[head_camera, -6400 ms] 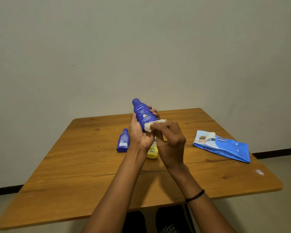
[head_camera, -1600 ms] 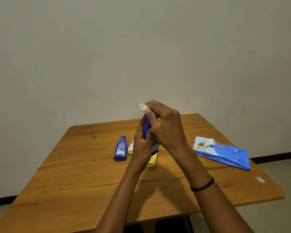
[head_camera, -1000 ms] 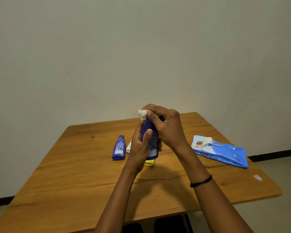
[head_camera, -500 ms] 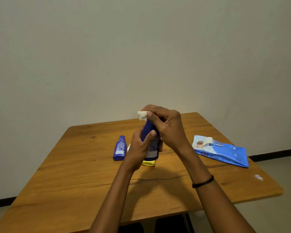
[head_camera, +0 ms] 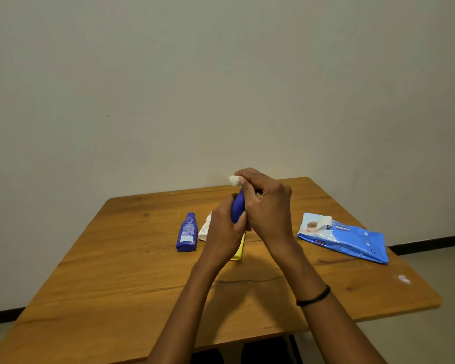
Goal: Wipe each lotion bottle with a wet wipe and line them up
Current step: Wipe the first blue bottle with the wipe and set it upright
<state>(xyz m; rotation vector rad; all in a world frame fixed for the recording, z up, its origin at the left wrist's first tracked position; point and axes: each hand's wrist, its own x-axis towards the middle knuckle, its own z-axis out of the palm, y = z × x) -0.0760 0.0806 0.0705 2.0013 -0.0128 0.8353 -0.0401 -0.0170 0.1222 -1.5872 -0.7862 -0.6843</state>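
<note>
Wooden table (head_camera: 116, 285); both hands' grip, as before, around blue bottle (head_camera: 237, 210), wipe (head_camera: 234, 179) seemingly higher.

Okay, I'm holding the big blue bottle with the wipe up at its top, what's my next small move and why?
Probably draw the wet wipe down the big blue bottle once more. The right hand pinches the wipe at the cap while the left hand grips the body, so the lower part looks covered.

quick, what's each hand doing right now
Left hand: closed around the blue bottle.
Right hand: closed, pinching the wipe at the bottle's top.
</note>
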